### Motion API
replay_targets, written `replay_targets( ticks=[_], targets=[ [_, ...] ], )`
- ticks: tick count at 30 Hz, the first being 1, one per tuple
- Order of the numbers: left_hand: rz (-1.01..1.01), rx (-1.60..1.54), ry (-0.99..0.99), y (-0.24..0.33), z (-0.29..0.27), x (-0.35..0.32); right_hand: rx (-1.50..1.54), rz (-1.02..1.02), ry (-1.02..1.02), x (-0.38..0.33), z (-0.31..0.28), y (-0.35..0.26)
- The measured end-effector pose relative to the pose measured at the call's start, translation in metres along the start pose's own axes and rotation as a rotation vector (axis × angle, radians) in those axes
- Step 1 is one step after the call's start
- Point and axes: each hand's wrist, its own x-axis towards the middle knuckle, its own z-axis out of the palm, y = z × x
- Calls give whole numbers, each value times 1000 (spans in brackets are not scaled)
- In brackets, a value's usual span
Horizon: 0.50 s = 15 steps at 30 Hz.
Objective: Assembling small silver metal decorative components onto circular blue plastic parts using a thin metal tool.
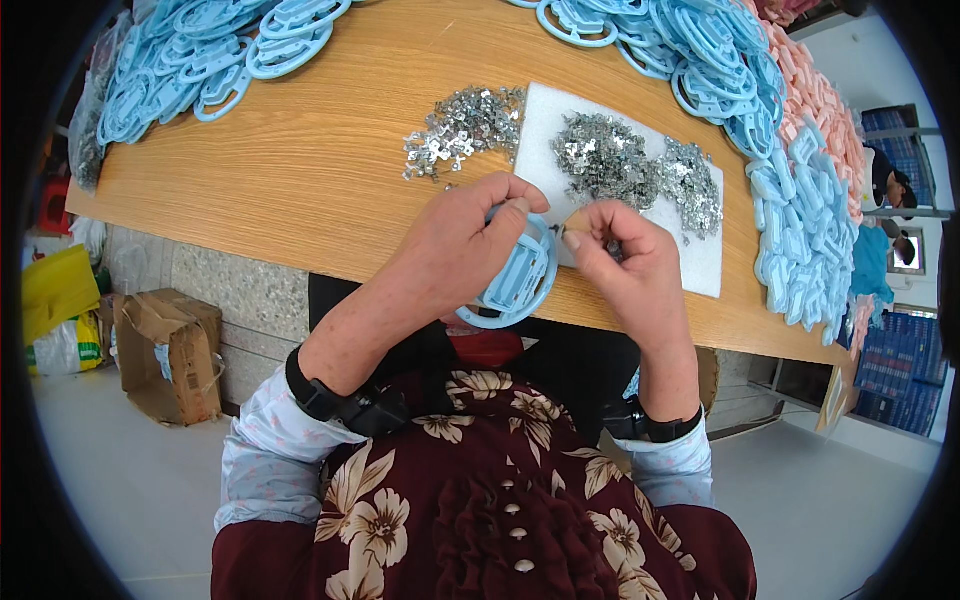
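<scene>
A light-blue oval plastic frame [518, 278] with a bar-like inner part is tilted over the table's near edge. My left hand [462, 238] is closed round its upper left side, thumb and fingers on the rim. At the frame's upper right rim, my right hand [632, 258] pinches a small dark metal piece [556, 229]; its exact shape is too small to tell. Something tan covers a fingertip of that hand. More small metal bits [613, 246] show under its curled fingers. Just beyond both hands lies a white foam sheet [690, 268] bearing small metal pieces [605, 160].
Loose silvery clips [465, 130] lie on the wooden table [300, 150] left of the foam. Blue oval frames [200, 60] heap at the far left, with others [700, 70] far right. Blue handle-like parts [800, 230] and pink parts [815, 110] line the right edge. A cardboard box [170, 355] stands on the floor.
</scene>
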Motion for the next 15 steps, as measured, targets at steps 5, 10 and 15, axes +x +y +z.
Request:
replay_targets(
  ticks=[5, 10, 15],
  targets=[
    [19, 41, 30, -7, 1, 6, -264, -130, -31, -5, 6, -7],
    [35, 86, 25, -9, 0, 7, -549, -400, -16, -2, 11, -6],
    [37, 99, 18, -10, 1, 6, -866, -508, 1, -14, 23, -14]
  ],
)
